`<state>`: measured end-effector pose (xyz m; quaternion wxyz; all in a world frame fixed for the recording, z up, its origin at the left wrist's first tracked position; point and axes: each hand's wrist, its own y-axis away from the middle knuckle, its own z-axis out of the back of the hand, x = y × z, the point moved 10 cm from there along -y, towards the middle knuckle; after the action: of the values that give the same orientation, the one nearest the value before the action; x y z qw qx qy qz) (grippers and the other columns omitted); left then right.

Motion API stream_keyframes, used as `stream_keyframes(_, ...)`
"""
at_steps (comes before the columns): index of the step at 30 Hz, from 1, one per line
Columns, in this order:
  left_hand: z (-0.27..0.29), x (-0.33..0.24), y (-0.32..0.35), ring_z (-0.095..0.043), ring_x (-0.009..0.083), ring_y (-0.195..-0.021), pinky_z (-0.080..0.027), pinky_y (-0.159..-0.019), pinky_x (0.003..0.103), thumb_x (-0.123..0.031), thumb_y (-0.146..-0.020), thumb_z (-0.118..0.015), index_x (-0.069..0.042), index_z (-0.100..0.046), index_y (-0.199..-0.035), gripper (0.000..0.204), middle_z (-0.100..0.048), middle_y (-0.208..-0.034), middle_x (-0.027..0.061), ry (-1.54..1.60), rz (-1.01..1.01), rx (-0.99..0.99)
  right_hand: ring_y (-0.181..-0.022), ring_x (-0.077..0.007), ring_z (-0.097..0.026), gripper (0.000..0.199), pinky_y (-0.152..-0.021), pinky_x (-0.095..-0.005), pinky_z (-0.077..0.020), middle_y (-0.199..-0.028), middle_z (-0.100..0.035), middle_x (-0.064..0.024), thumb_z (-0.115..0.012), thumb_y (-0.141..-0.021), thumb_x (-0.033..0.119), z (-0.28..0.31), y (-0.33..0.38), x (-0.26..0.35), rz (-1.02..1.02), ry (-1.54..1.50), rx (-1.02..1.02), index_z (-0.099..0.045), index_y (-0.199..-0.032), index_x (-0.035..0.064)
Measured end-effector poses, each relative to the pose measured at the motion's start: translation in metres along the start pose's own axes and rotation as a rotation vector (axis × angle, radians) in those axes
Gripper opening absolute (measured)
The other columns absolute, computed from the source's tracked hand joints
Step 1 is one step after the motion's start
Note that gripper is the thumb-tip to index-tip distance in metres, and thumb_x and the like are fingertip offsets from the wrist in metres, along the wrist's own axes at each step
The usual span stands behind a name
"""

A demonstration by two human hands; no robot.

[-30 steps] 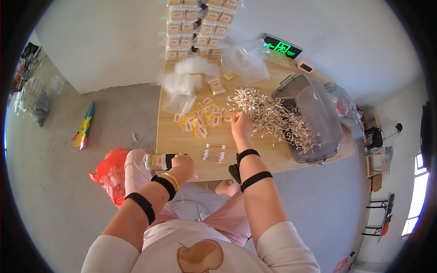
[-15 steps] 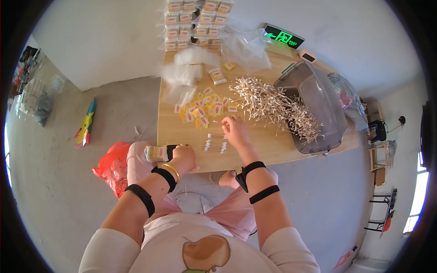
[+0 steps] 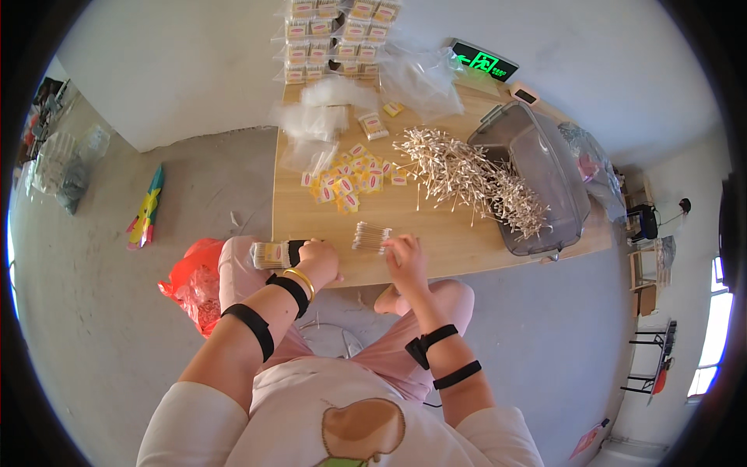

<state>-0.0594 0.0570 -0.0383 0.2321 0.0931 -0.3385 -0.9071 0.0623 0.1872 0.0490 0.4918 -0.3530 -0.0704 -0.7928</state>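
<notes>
A short row of white-tipped cotton swabs (image 3: 369, 237) lies side by side near the table's front edge. My right hand (image 3: 408, 263) is at the row's lower right end, thumb and fingers pinched on the end of a cotton swab there. My left hand (image 3: 317, 261) rests curled at the table edge, left of the row; whatever its fingers hold is hidden. Beside it, a clear packet of cotton swabs with a yellow label (image 3: 270, 254) lies at the edge, next to a black piece (image 3: 295, 251). Small yellow-and-white label cards (image 3: 354, 180) are scattered beyond the row.
A large heap of loose swabs (image 3: 447, 167) spills from a grey translucent bin (image 3: 556, 171) tipped on its side. Clear plastic bags (image 3: 311, 123) and stacked swab packets (image 3: 307, 50) sit at the back. A red plastic bag (image 3: 194, 280) is left of my leg.
My right hand has moved down and toward me, from above the swab row to its lower right end. The swabs now lie closer together. My left hand has barely shifted.
</notes>
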Motion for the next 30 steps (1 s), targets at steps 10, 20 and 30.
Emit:
stream_keyframes(10, 0.003, 0.0, -0.001, -0.061, 0.0295, -0.118, -0.052, -0.095, 0.038, -0.064, -0.075, -0.076, -0.004, -0.072, -0.12, 0.075, -0.068, -0.121, 0.012, 0.025, 0.021, -0.019, -0.127, -0.0373, -0.045, 0.036, -0.103, -0.051, -0.0402, -0.136, -0.05, -0.0098, -0.068, -0.083, 0.014, -0.017, 0.019, 0.034, 0.112, 0.262, 0.048, -0.069, -0.119, 0.0166)
stream_keyframes(20, 0.011, -0.001, 0.007, -0.059, 0.0285, -0.12, -0.051, -0.097, 0.036, -0.062, -0.075, -0.078, -0.006, -0.068, -0.127, 0.077, -0.066, -0.127, 0.0103, 0.048, 0.026, 0.018, -0.127, -0.0364, -0.045, 0.037, -0.104, -0.0495, -0.0393, -0.137, -0.05, -0.0091, -0.067, -0.084, 0.015, -0.023, 0.017, 0.033, 0.088, 0.273, 0.083, -0.068, -0.121, 0.0169)
stream_keyframes(30, 0.0, 0.005, -0.005, -0.06, 0.0295, -0.12, -0.052, -0.098, 0.037, -0.065, -0.074, -0.078, -0.001, -0.068, -0.125, 0.082, -0.066, -0.126, 0.0127, 0.09, 0.1, -0.025, -0.127, -0.0348, -0.044, 0.035, -0.103, -0.0487, -0.0385, -0.134, -0.05, -0.008, -0.068, -0.084, 0.015, -0.024, 0.007, 0.03, 0.048, 0.295, 0.076, -0.067, -0.118, 0.017)
